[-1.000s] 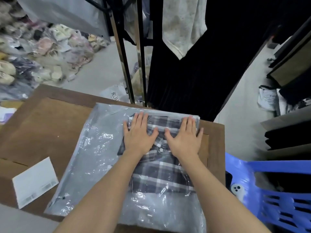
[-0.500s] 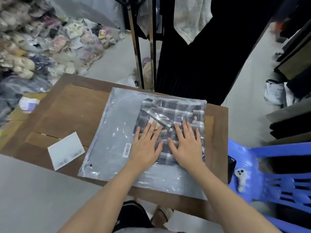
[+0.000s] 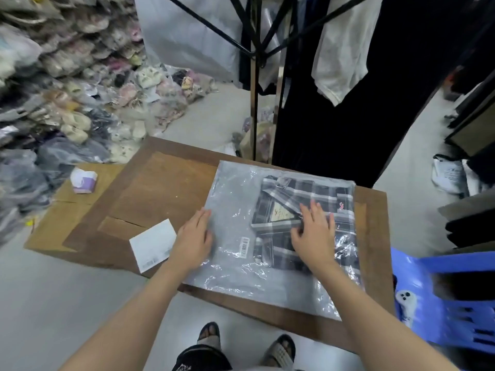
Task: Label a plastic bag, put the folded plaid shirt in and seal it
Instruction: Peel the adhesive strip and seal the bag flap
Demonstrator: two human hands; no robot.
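Right hand flat on the bag, fingers slightly spread, pressing film over the shirt below its collar. Left hand flat too, fingers together, at the bag's left edge over its empty part. Between the hands, a barcode label stuck on the film. Shirt dark plaid with white stripes, folded, filling the bag's right half. Bag clear, wrinkled, glinting, lying on a wooden table. Left of the bag, a white card. At right, a blue chair.
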